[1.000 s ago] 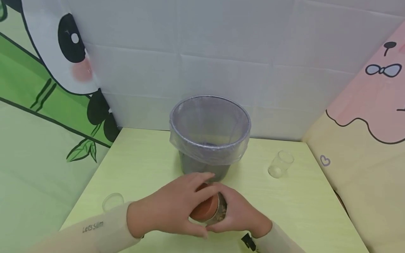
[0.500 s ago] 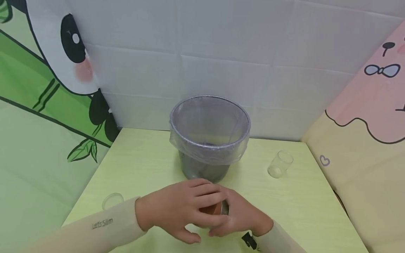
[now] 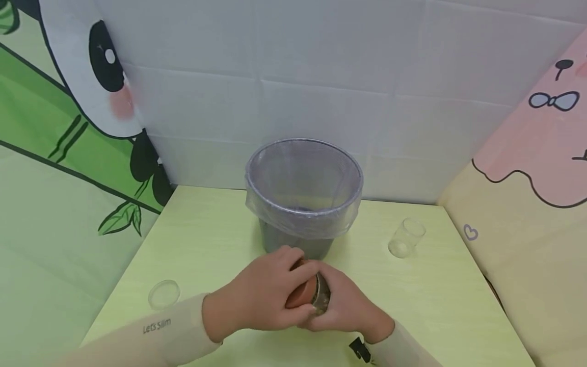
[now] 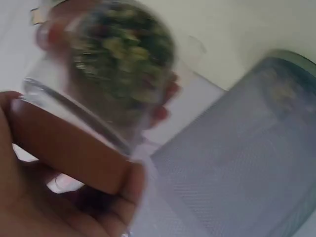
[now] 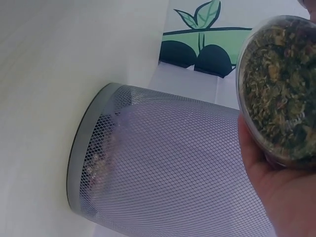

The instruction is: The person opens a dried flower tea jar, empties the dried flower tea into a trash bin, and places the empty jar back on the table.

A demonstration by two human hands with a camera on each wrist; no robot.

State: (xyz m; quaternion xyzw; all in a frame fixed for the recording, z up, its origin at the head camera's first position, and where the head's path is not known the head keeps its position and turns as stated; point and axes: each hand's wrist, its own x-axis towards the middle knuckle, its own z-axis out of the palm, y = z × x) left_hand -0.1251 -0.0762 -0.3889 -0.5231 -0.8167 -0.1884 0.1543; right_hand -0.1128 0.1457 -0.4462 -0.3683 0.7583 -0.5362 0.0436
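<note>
Both hands meet over a clear jar (image 4: 121, 54) of dried green and yellowish herb-like bits. My right hand (image 3: 348, 306) holds the jar's glass body, and its palm lies along the jar's base in the right wrist view. My left hand (image 3: 259, 293) grips the wide orange-brown lid (image 3: 301, 295), fingers and thumb curled round its side. In the left wrist view the lid sits at the jar's mouth end, right at the glass rim. The jar is tilted, lid end toward the left hand. In the head view the fingers hide much of it.
Just behind the hands stands a grey mesh wastebasket (image 3: 295, 242) with a translucent liner; small dried bits show at its bottom. A clear glass cup (image 3: 405, 238) is at the right of the table (image 3: 206, 224), a clear round lid-like disc (image 3: 164, 294) at the left.
My left hand rolled forward over the lid with its thumb off, then turned back and took hold of the lid again. The right hand has stayed on the jar.
</note>
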